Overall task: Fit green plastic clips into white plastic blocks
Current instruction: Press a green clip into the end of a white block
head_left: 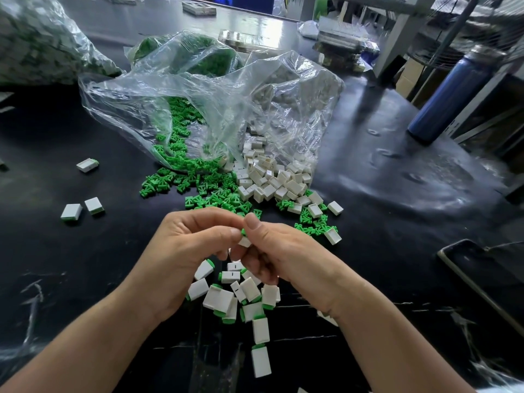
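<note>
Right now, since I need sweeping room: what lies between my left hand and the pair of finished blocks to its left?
Only bare black table, in the head view, between the left hand and the two blocks.

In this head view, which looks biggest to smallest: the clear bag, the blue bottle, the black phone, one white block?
1. Crumpled clear plastic bag
2-3. Tall blue cylindrical bottle and flat black phone: unsure, phone nearer, partly cut off
4. Small white plastic block

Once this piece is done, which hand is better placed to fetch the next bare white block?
Right, probably. Both hands pinch the held block now, but the loose white blocks spill ahead of the right hand; the green clips lie nearer the left hand.
</note>
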Demonstrator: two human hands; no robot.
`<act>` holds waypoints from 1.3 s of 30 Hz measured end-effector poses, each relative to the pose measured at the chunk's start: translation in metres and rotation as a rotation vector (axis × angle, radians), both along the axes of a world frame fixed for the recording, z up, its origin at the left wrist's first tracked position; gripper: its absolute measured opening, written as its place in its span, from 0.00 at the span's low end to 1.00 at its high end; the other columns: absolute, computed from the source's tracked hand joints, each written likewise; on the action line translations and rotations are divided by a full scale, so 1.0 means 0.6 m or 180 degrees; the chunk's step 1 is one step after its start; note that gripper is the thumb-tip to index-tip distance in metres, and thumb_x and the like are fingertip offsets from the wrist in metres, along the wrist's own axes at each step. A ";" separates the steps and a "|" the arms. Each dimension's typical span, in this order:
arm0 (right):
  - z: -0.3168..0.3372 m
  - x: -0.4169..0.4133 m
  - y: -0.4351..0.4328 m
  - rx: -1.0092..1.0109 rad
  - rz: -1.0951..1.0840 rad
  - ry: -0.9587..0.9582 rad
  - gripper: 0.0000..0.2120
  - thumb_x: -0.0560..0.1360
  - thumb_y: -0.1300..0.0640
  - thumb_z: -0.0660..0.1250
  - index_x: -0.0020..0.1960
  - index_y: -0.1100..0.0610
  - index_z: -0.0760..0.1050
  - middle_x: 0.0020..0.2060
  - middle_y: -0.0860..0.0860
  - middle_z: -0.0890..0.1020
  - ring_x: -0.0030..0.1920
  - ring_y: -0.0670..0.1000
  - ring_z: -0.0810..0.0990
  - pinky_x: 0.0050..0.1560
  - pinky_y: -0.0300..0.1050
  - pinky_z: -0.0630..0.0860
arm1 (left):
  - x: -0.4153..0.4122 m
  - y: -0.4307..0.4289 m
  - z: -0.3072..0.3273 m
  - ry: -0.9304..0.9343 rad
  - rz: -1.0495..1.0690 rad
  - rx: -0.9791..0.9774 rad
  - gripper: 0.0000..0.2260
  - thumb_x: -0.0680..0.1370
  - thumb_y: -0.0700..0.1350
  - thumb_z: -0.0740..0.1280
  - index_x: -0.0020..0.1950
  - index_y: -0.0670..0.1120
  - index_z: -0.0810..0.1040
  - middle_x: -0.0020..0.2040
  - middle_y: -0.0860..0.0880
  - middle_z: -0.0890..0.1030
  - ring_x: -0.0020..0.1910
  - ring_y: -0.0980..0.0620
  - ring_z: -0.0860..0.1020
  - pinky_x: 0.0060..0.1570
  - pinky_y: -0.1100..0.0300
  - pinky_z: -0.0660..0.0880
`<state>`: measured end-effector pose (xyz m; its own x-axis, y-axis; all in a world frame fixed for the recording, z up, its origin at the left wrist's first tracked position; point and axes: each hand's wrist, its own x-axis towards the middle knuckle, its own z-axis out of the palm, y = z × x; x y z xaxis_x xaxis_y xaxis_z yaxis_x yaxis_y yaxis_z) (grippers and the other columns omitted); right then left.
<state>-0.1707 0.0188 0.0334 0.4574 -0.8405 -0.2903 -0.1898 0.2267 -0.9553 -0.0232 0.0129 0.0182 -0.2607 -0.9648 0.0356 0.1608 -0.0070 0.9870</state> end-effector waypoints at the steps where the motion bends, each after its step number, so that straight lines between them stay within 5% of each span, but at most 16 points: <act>1: -0.001 0.000 0.000 -0.0018 -0.0017 0.0010 0.24 0.68 0.39 0.54 0.43 0.59 0.72 0.28 0.47 0.69 0.27 0.43 0.65 0.28 0.32 0.64 | 0.000 -0.001 0.000 -0.0022 -0.0010 0.0001 0.14 0.60 0.46 0.70 0.39 0.37 0.82 0.40 0.28 0.76 0.39 0.25 0.73 0.47 0.30 0.72; 5: -0.002 0.001 0.000 -0.0093 -0.0103 -0.0027 0.19 0.69 0.40 0.54 0.36 0.55 0.72 0.27 0.46 0.70 0.26 0.42 0.66 0.28 0.32 0.65 | 0.002 -0.004 -0.005 0.0171 -0.0156 0.0189 0.07 0.62 0.37 0.68 0.38 0.37 0.83 0.45 0.39 0.83 0.35 0.40 0.81 0.38 0.54 0.80; 11: -0.011 0.004 -0.001 -0.0347 -0.0181 0.0239 0.35 0.68 0.38 0.53 0.58 0.65 0.74 0.29 0.45 0.70 0.29 0.42 0.67 0.31 0.32 0.66 | 0.000 -0.001 0.006 0.0385 -0.0336 0.0366 0.08 0.62 0.31 0.69 0.40 0.34 0.82 0.37 0.27 0.78 0.31 0.35 0.81 0.35 0.57 0.79; 17: -0.015 0.007 -0.002 -0.0324 -0.0401 0.0103 0.24 0.75 0.46 0.57 0.56 0.66 0.75 0.27 0.45 0.68 0.28 0.41 0.65 0.29 0.32 0.65 | -0.006 0.002 0.004 0.0455 -0.0066 0.0368 0.06 0.62 0.35 0.68 0.36 0.36 0.83 0.40 0.32 0.81 0.32 0.38 0.81 0.33 0.59 0.79; 24: -0.026 0.012 0.000 -0.0557 -0.0524 0.0210 0.16 0.76 0.44 0.57 0.45 0.53 0.78 0.22 0.39 0.70 0.26 0.39 0.66 0.31 0.36 0.64 | -0.007 0.003 -0.003 0.0485 0.0091 0.0512 0.06 0.62 0.35 0.66 0.33 0.39 0.84 0.43 0.40 0.84 0.38 0.44 0.84 0.34 0.60 0.79; 34: -0.027 0.009 0.002 -0.0605 -0.0470 0.0355 0.17 0.79 0.48 0.56 0.54 0.57 0.78 0.21 0.35 0.72 0.26 0.35 0.70 0.30 0.28 0.63 | -0.010 0.007 -0.005 0.0533 0.0160 0.0589 0.06 0.62 0.36 0.66 0.32 0.40 0.83 0.44 0.41 0.84 0.37 0.45 0.84 0.34 0.60 0.79; 39: -0.026 0.010 0.001 -0.0687 -0.0489 0.0509 0.19 0.79 0.47 0.56 0.53 0.59 0.78 0.21 0.38 0.70 0.26 0.38 0.68 0.32 0.33 0.63 | -0.012 0.008 -0.006 0.0504 0.0210 0.0561 0.06 0.62 0.36 0.66 0.33 0.40 0.83 0.44 0.42 0.84 0.38 0.46 0.84 0.34 0.61 0.79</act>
